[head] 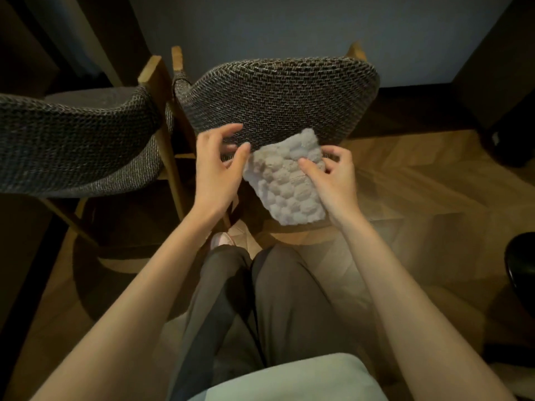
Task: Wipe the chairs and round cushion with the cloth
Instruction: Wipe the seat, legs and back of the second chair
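Right hand [333,176] has the cloth [285,192], thumb pressed on its bobbly face, fingers curled round the right edge, pinning it low against the back of the middle chair [278,94]. Now the big picture: two woven grey chairs stand side by side on the wooden floor [419,183]. The middle chair is square in front of the person, and the second chair [72,140] is just beside it on the left, their wooden posts nearly touching. How much is wiped? The fabric shows no mark either way, so I'd put us somewhere on the middle chair's backrest, with the second chair and the round cushion probably left to do. No round cushion that I can pick out from here. On to the cloth: pale and knobbly, its lower end hanging below the backrest. And the left hand [220,166]: forearm reaching in alongside the other, fingers loosely bent and spread over the backrest, thumb tip right at the cloth's left corner, gripping nothing that I can see. Looks to me like a re-fold or a regrip coming.
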Available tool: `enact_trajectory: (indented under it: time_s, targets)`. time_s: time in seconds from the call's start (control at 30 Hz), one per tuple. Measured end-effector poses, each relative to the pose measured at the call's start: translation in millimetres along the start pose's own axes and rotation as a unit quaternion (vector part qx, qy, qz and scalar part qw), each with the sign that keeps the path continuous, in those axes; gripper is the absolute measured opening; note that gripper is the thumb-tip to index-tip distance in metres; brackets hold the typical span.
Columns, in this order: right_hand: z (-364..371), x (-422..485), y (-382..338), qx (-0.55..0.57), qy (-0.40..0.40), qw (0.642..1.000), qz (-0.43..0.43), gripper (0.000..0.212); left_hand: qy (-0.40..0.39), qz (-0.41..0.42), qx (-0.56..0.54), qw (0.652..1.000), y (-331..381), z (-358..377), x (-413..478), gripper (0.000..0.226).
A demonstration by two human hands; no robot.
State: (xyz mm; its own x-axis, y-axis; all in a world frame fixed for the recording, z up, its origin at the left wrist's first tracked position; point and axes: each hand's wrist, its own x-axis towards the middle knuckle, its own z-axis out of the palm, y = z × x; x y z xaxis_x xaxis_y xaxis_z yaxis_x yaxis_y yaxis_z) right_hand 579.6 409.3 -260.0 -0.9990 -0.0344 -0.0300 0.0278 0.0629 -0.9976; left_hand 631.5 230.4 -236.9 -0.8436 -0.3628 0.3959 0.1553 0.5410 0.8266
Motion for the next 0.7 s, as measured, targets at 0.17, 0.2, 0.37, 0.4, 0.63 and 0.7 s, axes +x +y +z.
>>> enact_trajectory:
  time_s: [0.17, 0.2, 0.37, 0.4, 0.63, 0.7]
  targets:
    - [-27, 9, -8, 0.098, 0.186, 0.975, 0.07, 0.034, -0.011, 0.101, 0.102, 0.99, 22, -2, 21, 0.044]
    - [-27, 12, -14, 0.092, 0.218, 0.971, 0.041, 0.029, -0.02, 0.121, 0.13, 0.984, 25, 4, 27, 0.046]
    - [6, 48, -44, 0.039, 0.266, 0.937, -0.224, 0.023, -0.023, 0.189, 0.249, 0.95, 26, 38, 67, 0.049]
    - [16, 56, -44, 0.001, 0.262, 0.932, -0.252, 0.024, -0.005, 0.192, 0.267, 0.944, 23, 42, 76, 0.048]
    - [29, 83, -3, -0.184, 0.239, 0.874, -0.38, 0.028, 0.095, 0.263, 0.254, 0.926, -11, 53, 94, 0.039]
    - [29, 83, 17, -0.248, 0.168, 0.866, -0.4, 0.03, 0.114, 0.274, 0.233, 0.926, -17, 56, 92, 0.039]
